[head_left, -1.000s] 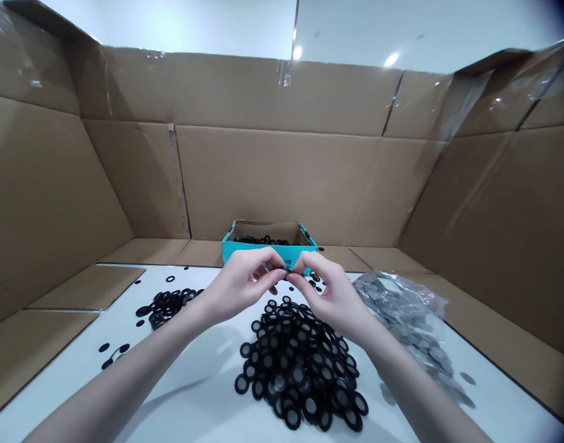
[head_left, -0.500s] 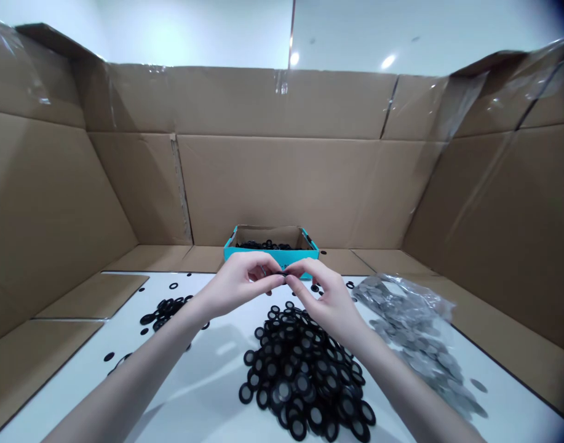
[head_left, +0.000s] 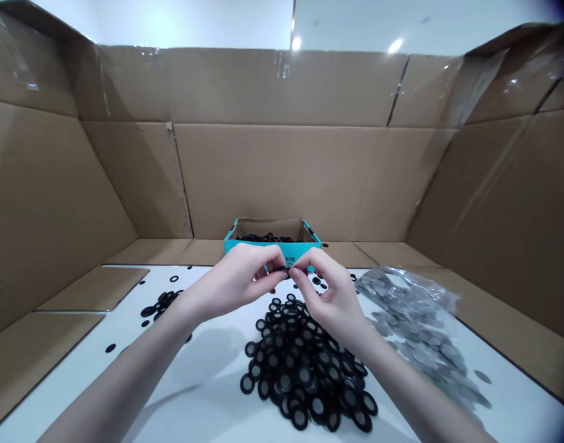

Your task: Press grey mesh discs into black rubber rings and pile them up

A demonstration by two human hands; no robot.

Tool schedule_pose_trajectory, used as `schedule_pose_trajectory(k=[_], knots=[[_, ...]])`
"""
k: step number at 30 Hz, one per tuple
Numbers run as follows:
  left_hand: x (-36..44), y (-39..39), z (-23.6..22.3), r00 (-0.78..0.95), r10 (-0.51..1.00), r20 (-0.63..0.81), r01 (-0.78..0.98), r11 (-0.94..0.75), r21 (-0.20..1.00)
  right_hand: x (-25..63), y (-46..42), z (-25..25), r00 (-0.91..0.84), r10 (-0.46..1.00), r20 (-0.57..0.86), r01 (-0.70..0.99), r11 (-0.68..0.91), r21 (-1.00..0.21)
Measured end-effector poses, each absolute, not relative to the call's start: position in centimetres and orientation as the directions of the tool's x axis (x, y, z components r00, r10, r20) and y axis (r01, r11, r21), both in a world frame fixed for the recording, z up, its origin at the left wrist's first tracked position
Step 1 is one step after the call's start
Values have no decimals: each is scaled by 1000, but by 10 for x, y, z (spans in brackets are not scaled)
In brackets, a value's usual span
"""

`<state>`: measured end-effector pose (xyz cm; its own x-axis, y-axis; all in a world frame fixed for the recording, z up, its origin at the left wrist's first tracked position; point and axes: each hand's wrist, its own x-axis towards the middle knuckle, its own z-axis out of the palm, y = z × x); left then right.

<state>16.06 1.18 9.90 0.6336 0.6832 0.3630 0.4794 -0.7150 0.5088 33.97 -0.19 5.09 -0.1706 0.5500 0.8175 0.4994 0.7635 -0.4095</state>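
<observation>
little has changed over the last second: left hand (head_left: 247,277) and right hand (head_left: 330,292) still pinch a small black piece (head_left: 283,269) between them, near twelve o'clock from the ring pile (head_left: 304,363); handling seems unfinished.

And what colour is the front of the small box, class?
The small box's front is turquoise, clearest in the head view.
</observation>
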Motion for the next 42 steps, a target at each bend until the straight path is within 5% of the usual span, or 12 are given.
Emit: schedule_pose_trajectory(k=[10,17,42], knots=[[168,12,97,577,707,410,370,-673,640,352,0,57,-256,516,817,528,783,-329],[173,15,85,574,724,383,174,-565,806,351,-2,62,-186,547,816,504,766,-398],[173,13,91,579,688,439,169,-627,760,347,-6,65,-147,522,840,522,763,-382]])
